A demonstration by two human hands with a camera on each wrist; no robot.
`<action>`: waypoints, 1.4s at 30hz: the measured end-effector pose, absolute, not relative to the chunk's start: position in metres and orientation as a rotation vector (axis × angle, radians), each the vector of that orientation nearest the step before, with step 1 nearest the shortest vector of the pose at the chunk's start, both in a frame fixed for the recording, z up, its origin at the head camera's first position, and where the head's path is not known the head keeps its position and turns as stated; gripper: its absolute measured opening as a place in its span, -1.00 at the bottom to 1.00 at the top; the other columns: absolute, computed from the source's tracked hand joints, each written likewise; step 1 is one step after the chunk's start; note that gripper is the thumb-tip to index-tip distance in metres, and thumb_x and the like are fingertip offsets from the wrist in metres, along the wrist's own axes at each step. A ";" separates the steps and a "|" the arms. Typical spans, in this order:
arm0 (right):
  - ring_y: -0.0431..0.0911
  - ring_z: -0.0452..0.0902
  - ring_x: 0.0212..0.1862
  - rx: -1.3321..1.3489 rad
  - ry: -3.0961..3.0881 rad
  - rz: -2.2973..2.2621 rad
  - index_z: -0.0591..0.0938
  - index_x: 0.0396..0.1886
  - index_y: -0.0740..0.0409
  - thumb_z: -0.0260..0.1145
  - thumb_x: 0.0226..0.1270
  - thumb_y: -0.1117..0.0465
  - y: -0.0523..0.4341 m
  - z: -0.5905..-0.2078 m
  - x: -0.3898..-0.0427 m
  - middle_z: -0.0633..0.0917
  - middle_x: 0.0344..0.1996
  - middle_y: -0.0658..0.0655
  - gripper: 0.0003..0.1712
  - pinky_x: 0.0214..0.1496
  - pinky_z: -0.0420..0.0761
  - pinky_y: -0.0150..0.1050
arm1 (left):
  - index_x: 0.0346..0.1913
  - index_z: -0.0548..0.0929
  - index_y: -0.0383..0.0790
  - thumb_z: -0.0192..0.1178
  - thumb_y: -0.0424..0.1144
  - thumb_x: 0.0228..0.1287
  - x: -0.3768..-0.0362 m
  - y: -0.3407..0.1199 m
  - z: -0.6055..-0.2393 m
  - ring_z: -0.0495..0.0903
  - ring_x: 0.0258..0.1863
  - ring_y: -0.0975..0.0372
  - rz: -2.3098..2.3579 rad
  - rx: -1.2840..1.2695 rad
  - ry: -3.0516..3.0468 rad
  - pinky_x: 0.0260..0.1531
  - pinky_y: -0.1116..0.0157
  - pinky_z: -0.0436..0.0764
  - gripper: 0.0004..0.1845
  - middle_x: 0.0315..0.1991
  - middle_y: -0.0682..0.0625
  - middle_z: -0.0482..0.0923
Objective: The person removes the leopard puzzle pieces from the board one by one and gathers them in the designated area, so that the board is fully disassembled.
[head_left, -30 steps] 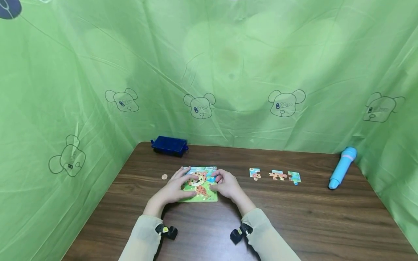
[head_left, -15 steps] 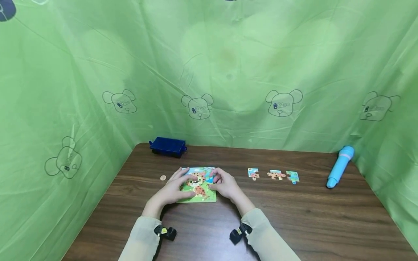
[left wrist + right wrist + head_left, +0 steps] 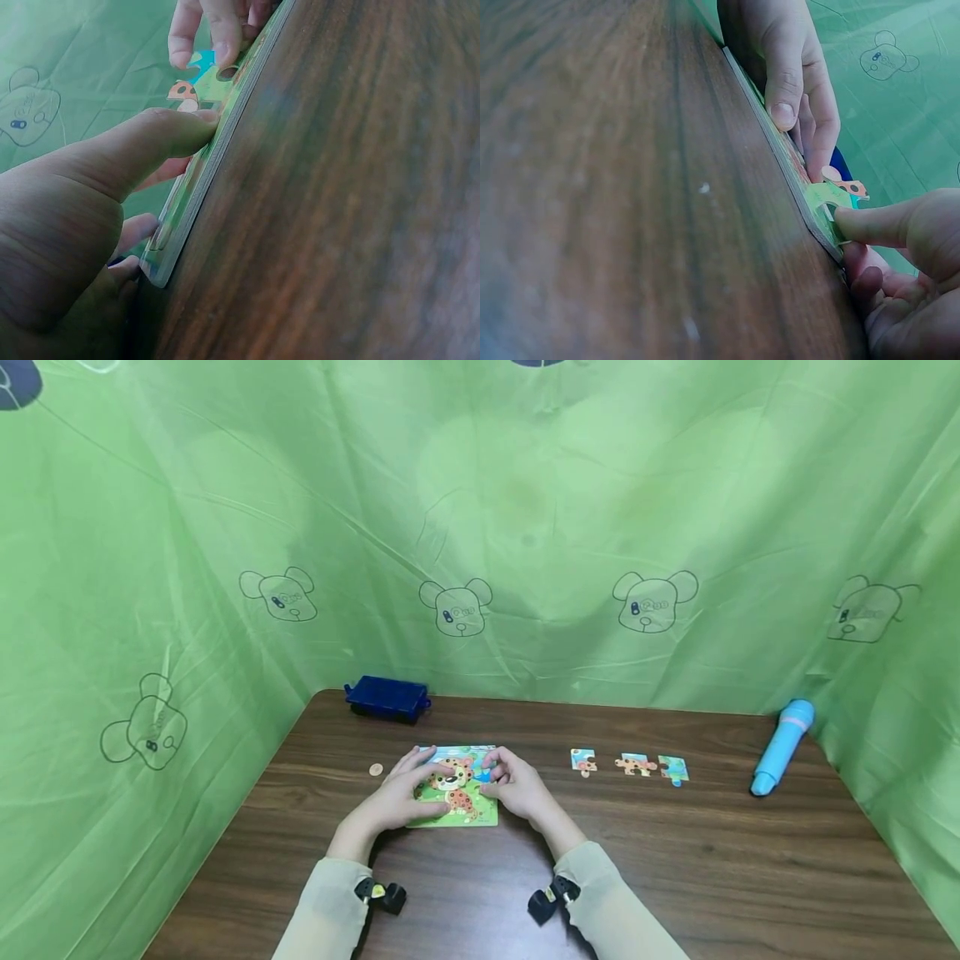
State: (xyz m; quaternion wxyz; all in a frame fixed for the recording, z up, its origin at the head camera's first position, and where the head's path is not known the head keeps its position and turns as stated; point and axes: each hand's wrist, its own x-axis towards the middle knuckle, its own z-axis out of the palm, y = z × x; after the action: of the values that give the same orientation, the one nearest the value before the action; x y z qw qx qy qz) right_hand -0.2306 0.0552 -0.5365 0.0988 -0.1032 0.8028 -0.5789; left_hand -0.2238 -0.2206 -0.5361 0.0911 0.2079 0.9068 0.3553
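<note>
A jigsaw puzzle board [image 3: 474, 816] with a spotted orange cartoon animal on green and blue lies on the table before me. Spread over its left part, my left hand [image 3: 392, 797] rests on the picture, thumb laid nearly straight across it in the left wrist view and fingers by the far left edge. My right hand [image 3: 519, 787] is at the board's right side. Between its thumb and fingers it pinches a puzzle piece [image 3: 841, 196], green with orange and blue parts, which stands tilted up from the board in the right wrist view. Its lower edge is partly hidden.
Three loose puzzle pieces [image 3: 636, 765] lie in a row right of the board. A small round disc [image 3: 376, 770] lies to its left. At the back left sits a dark blue box [image 3: 387, 696]; a light blue microphone-shaped object [image 3: 782, 748] lies far right. Green curtains [image 3: 525, 527] surround the table.
The whole head view shifts slightly. Both hands stay in the same places on the board, with no clear movement of the pinched piece.
</note>
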 end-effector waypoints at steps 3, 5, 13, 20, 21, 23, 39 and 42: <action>-0.10 0.47 -0.30 -0.296 2.367 -1.717 0.63 -0.01 0.12 0.56 0.33 0.42 0.056 -0.537 -0.231 0.63 -0.22 0.15 -0.65 -0.20 0.51 -0.20 | 0.39 0.70 0.19 0.55 0.11 0.32 -0.225 -0.220 -0.536 -0.21 0.77 -0.22 1.055 0.616 2.692 0.54 -0.51 -0.06 -0.41 0.77 -0.14 0.08; -0.10 0.46 -0.31 -0.299 2.352 -1.727 0.63 -0.01 0.12 0.56 0.32 0.43 0.057 -0.537 -0.232 0.62 -0.21 0.17 -0.65 -0.22 0.50 -0.21 | 0.38 0.70 0.19 0.55 0.11 0.32 -0.226 -0.219 -0.536 -0.21 0.77 -0.22 1.052 0.614 2.695 0.55 -0.50 -0.06 -0.42 0.76 -0.14 0.09; -0.14 0.34 -0.35 -0.271 2.252 -1.808 0.56 -0.11 0.15 0.53 0.35 0.44 0.063 -0.535 -0.235 0.48 -0.29 0.07 -0.69 -0.35 0.36 -0.33 | 0.38 0.71 0.18 0.56 0.08 0.33 -0.226 -0.218 -0.534 -0.24 0.77 -0.20 1.064 0.597 2.684 0.55 -0.51 -0.05 -0.42 0.77 -0.12 0.08; -0.17 0.33 -0.35 -0.260 2.222 -1.855 0.54 -0.11 0.20 0.54 0.33 0.46 0.064 -0.535 -0.237 0.46 -0.33 0.02 -0.67 -0.37 0.34 -0.37 | 0.38 0.71 0.18 0.56 0.08 0.33 -0.228 -0.217 -0.533 -0.24 0.77 -0.20 1.063 0.598 2.685 0.55 -0.50 -0.05 -0.42 0.77 -0.12 0.08; -0.17 0.33 -0.34 -0.254 2.221 -1.858 0.54 -0.10 0.20 0.54 0.33 0.45 0.064 -0.535 -0.237 0.46 -0.33 0.02 -0.67 -0.37 0.34 -0.37 | 0.38 0.71 0.18 0.56 0.08 0.32 -0.228 -0.217 -0.533 -0.24 0.77 -0.20 1.062 0.600 2.686 0.55 -0.50 -0.06 -0.42 0.77 -0.12 0.08; -0.16 0.33 -0.33 -0.241 2.221 -1.862 0.54 -0.09 0.21 0.54 0.33 0.45 0.064 -0.536 -0.238 0.47 -0.32 0.03 -0.66 -0.38 0.33 -0.37 | 0.37 0.71 0.19 0.56 0.08 0.32 -0.228 -0.217 -0.533 -0.24 0.77 -0.20 1.060 0.603 2.687 0.55 -0.50 -0.06 -0.42 0.77 -0.12 0.08; 0.04 0.57 -0.31 -0.253 2.226 -1.834 0.60 0.15 0.18 0.45 0.50 0.35 0.069 -0.516 -0.232 0.67 -0.22 0.15 -0.68 -0.41 0.52 -0.23 | 0.37 0.71 0.25 0.55 0.13 0.31 -0.228 -0.218 -0.535 -0.24 0.78 -0.16 1.047 0.571 2.691 0.53 -0.52 -0.05 -0.42 0.78 -0.08 0.07; 0.16 0.66 -0.27 -0.304 2.233 -1.831 0.60 0.18 0.19 0.46 0.49 0.35 0.079 -0.504 -0.229 0.71 -0.19 0.18 -0.65 -0.38 0.63 -0.13 | 0.38 0.71 0.26 0.56 0.13 0.30 -0.225 -0.219 -0.536 -0.27 0.79 -0.12 1.051 0.554 2.683 0.55 -0.51 -0.07 -0.41 0.78 -0.04 0.05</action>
State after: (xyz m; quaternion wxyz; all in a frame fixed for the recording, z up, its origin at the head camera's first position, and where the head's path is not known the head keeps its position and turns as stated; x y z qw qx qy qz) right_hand -0.2287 0.0790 -0.5042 0.1184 -0.1039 0.7636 -0.6262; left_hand -0.2248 -0.2186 -0.5355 0.1038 0.1877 0.9095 0.3562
